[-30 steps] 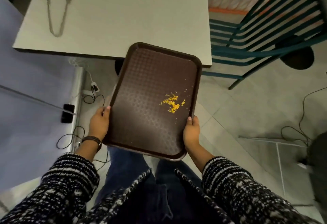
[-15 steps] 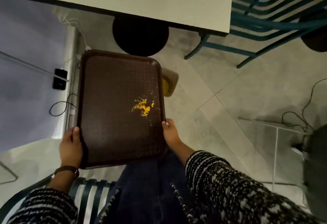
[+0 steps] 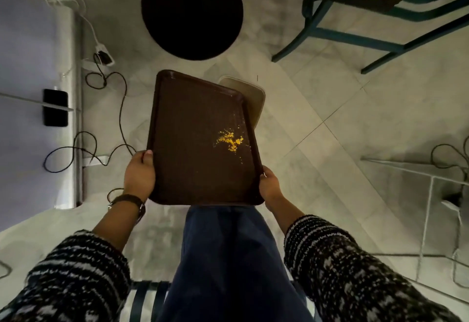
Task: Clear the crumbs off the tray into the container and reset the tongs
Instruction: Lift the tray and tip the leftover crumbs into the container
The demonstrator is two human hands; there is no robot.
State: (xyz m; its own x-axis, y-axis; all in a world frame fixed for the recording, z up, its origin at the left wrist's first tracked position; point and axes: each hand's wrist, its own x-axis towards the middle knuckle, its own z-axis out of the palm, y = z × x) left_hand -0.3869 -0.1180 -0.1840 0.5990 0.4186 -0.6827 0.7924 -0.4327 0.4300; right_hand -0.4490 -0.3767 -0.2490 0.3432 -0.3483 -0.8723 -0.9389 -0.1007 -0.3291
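yellow crumbs (image 3: 232,140) on tray (image 3: 193,123), seemingly over container (image 3: 255,98)

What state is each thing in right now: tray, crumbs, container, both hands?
tray: held in the air by both hands.
crumbs: on the tray, near its right edge.
container: on the floor, partly hidden by the tray.
left hand: grips the tray's left edge.
right hand: grips the tray's right edge.
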